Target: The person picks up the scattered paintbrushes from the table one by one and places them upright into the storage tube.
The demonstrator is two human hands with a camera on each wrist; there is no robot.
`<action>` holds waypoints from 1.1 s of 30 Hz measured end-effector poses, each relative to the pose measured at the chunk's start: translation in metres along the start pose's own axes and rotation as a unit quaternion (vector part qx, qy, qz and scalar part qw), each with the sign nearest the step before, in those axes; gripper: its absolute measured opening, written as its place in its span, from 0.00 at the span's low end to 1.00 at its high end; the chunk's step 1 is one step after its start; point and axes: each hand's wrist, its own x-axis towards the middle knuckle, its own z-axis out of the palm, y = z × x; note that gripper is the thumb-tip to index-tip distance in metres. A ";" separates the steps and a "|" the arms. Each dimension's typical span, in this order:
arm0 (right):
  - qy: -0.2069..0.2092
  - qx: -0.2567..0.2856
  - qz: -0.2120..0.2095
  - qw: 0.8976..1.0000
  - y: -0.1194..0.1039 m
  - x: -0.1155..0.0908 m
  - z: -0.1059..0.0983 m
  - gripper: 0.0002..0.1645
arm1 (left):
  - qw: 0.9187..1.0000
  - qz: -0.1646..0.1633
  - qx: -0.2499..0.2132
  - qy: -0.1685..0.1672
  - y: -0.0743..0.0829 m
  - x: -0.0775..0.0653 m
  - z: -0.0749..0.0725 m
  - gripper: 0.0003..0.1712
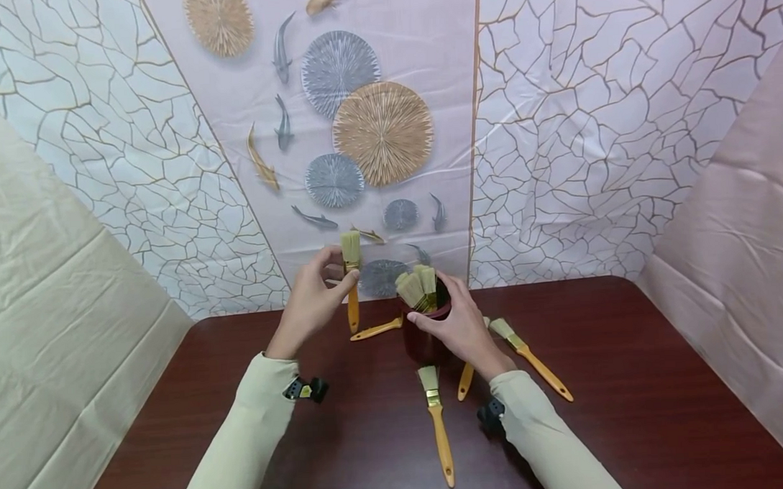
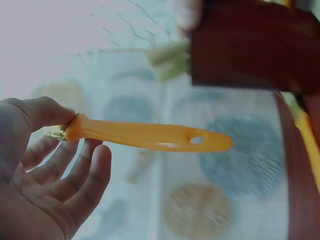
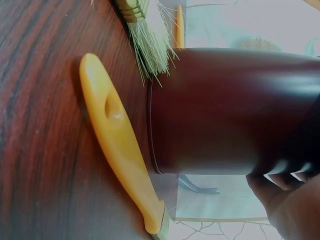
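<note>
My left hand (image 1: 313, 296) pinches a flat paintbrush (image 1: 353, 307) near its metal band, bristles up. In the left wrist view the brush's orange handle (image 2: 155, 137) points away from the thumb and fingers, toward the right. Just to the right, a dark red cup (image 1: 422, 344) stands on the table, with several paintbrushes (image 1: 424, 283) in it, bristles above the rim. With thumb and fingers around the cup's upper part, my right hand (image 1: 462, 325) holds it. The right wrist view shows the cup's smooth side (image 3: 225, 110) up close, some fingers beyond it.
Loose paintbrushes lie around the cup on the dark wooden table (image 1: 359, 440): one in front (image 1: 440, 433), one to the right (image 1: 531, 358), one at the left (image 1: 376, 330). Another handle (image 1: 465, 382) shows beside my right wrist. Patterned cloth (image 1: 544, 160) hangs behind the table.
</note>
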 end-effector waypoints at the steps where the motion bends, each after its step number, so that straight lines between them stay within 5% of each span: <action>1: 0.000 -0.001 0.000 1.000 0.000 0.000 0.000 0.63 | 1.000 0.008 -0.006 0.007 0.006 0.000 0.000 0.17; 8: 0.003 -0.008 -0.003 1.000 0.000 0.001 -0.001 0.64 | 0.995 0.043 -0.079 0.053 0.051 0.003 0.008 0.18; 17: 0.004 -0.007 -0.003 1.000 0.000 0.002 0.000 0.64 | 0.988 0.075 -0.134 0.035 0.083 0.026 0.032 0.08; 24: 0.001 0.004 -0.005 1.000 0.001 0.001 -0.002 0.64 | 0.997 0.065 -0.016 -0.032 0.080 0.051 0.058 0.12; 33: -0.002 0.015 -0.003 1.000 0.000 0.000 -0.003 0.63 | 0.988 0.037 0.059 -0.136 0.059 0.066 0.081 0.17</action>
